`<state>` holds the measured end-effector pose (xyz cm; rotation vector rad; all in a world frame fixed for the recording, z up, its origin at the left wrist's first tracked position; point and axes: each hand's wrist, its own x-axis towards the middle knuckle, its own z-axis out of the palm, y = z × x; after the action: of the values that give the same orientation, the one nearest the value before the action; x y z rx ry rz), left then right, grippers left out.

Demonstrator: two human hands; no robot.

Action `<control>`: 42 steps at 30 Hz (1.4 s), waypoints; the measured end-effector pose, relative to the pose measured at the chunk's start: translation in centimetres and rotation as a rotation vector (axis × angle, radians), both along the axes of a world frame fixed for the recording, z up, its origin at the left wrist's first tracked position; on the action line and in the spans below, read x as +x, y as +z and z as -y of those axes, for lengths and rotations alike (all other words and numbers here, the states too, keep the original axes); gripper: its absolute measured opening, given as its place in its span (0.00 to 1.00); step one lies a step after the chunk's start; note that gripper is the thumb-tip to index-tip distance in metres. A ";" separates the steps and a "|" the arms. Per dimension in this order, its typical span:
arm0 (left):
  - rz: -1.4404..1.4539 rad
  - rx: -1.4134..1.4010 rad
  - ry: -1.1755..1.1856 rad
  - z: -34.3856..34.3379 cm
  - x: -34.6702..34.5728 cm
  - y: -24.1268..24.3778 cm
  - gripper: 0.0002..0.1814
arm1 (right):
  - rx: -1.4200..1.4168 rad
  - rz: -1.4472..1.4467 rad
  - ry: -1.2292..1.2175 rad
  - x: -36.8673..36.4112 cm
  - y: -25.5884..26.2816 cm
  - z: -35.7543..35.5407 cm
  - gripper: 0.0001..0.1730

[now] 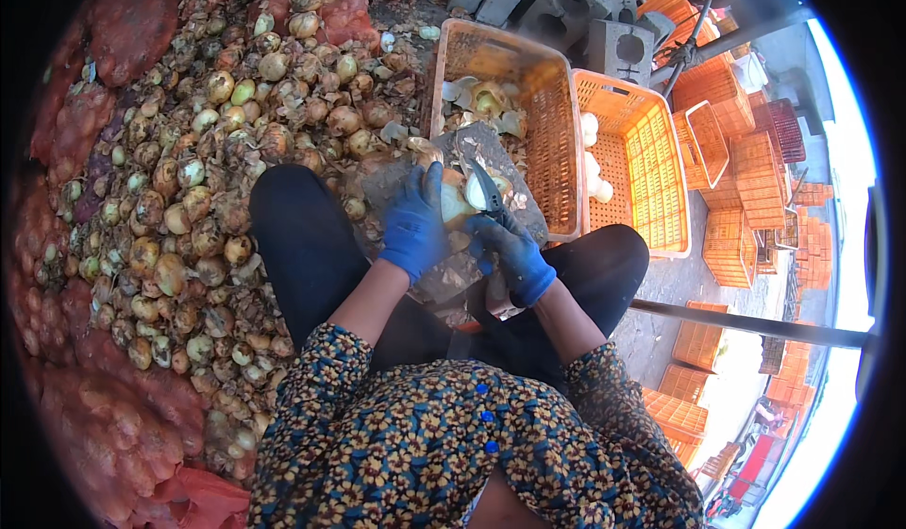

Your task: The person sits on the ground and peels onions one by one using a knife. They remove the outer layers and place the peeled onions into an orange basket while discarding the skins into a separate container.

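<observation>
My left hand, in a blue glove, grips a pale onion over a grey, dirt-covered board between my knees. In a darker, soiled blue glove, my right hand is closed around the black handle of a knife. Its curved blade points away from me and lies against a white cut onion piece, just right of the held onion. Whether that piece is still joined to the onion cannot be made out. Bits of skin and dirt are scattered on the board.
Unpeeled onions lie heaped at my left, bordered by red mesh sacks. An orange crate beyond the board holds onion skins; another crate contains several peeled onions. Concrete blocks and a metal bar stand right.
</observation>
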<state>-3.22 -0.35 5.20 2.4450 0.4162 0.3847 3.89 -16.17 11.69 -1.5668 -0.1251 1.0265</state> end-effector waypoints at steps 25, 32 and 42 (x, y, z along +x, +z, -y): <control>0.397 -1.453 -0.241 -0.2 4.9 -8.0 0.20 | -0.515 1.201 0.794 4.6 7.4 1.7 0.16; 0.085 -2.491 -0.570 -1.2 2.9 -1.7 0.40 | -0.665 1.231 1.009 4.5 10.8 -1.0 0.14; 0.375 -1.411 -0.089 2.7 2.5 -1.5 0.37 | -0.527 1.041 0.505 5.1 7.4 6.3 0.18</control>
<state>-0.71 -3.05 3.73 0.9867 0.2523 0.3208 9.03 -22.48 19.05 -2.5130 -1.0766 0.5094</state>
